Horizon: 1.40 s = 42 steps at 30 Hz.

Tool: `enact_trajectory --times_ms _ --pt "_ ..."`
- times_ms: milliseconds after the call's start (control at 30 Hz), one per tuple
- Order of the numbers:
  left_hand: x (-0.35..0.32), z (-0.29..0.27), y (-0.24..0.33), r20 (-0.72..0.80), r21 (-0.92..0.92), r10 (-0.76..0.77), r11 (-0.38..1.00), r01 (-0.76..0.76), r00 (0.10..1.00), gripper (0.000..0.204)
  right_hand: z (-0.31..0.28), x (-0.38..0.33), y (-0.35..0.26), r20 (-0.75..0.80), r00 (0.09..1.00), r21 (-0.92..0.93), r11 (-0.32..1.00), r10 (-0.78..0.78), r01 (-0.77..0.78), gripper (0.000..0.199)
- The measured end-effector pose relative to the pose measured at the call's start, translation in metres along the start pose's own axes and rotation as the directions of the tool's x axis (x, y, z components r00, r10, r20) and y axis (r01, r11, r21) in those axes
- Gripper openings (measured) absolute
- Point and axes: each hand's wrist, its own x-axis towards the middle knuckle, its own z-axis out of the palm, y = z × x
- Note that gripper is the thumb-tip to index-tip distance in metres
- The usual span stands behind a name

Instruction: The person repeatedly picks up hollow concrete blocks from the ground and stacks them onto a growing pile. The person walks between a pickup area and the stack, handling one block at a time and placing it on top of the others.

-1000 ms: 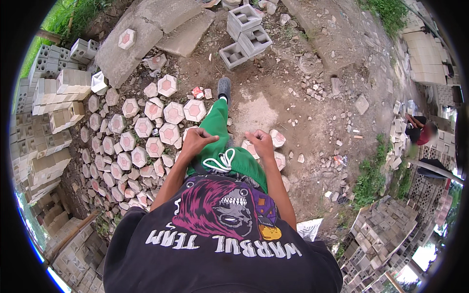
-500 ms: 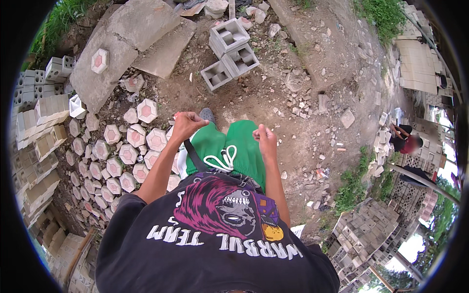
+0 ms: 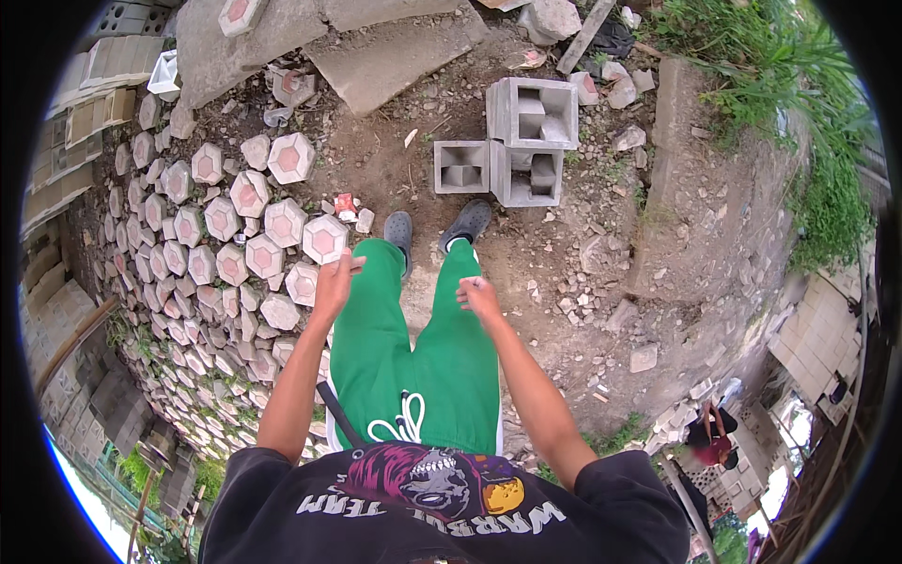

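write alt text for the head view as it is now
The wearer's left hand and right hand are held out near their green trousers, nothing visible in either. Ahead of their grey shoes sit three grey hollow blocks; hexagonal pavers spread across the left, and another person is at lower right.

2 bare hands [image 3: 335,281], 2 grey clogs [image 3: 398,229], 3 hollow concrete blocks [image 3: 533,122], 1 co-worker [image 3: 707,434]; hexagonal pavers [image 3: 284,224] in dozens, exact count unclear

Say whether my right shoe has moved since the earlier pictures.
Yes: forward, toward the grey blocks; hidden earlier, the right shoe is now near them.
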Motion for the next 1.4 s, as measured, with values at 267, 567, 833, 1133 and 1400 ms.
enact_trajectory --times_ms 267,567,833,1133,1400 --pt "0.32 0.176 -0.105 0.014 0.278 -0.154 0.95 0.144 0.988 0.079 -0.055 0.323 0.024 -0.153 0.937 0.314 0.914 0.315 -0.256 0.044" --pt "0.485 0.289 -0.208 -0.099 0.423 -0.193 0.88 0.217 0.976 0.084 -0.055 0.53 0.046 -0.298 0.925 0.746 0.662 0.235 0.072 0.07" --pt "0.493 0.291 -0.215 -0.156 0.574 -0.107 0.799 0.178 0.982 0.051 -0.06 0.563 0.042 -0.339 0.889 0.676 0.737 0.306 0.004 0.065" --pt "0.438 0.236 -0.18 -0.068 0.723 -0.345 0.63 0.284 0.936 0.041 -0.029 0.47 0.017 -0.421 0.812 0.274 0.91 0.404 -0.311 0.058" --pt "0.459 0.192 -0.158 0.097 0.719 -0.474 0.641 0.268 0.875 0.034 -0.066 0.485 0.003 -0.033 0.971 0.17 0.959 0.236 -0.227 0.092"
